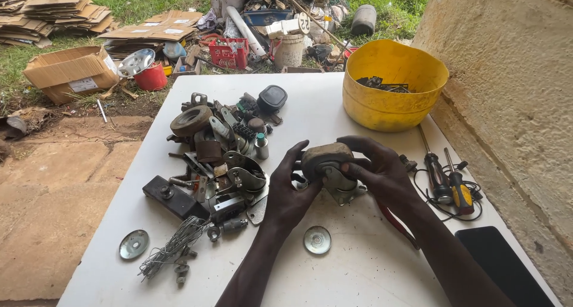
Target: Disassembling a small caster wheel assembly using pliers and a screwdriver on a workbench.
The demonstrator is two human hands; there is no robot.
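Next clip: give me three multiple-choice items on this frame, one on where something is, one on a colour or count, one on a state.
1. Where is the yellow tub?
A. On the grass
B. At the far right of the white table
C. On the dark flat device

2. How many screwdrivers lie right of the hands?
A. Two
B. Four
C. None

3. How is the caster wheel held?
A. Lying untouched
B. By one hand
C. Between the left hand and the right hand

Key: 1 B, it stands on the table near the wall; 2 A, two handles lie side by side; 3 C, the fingers of both hands wrap it.
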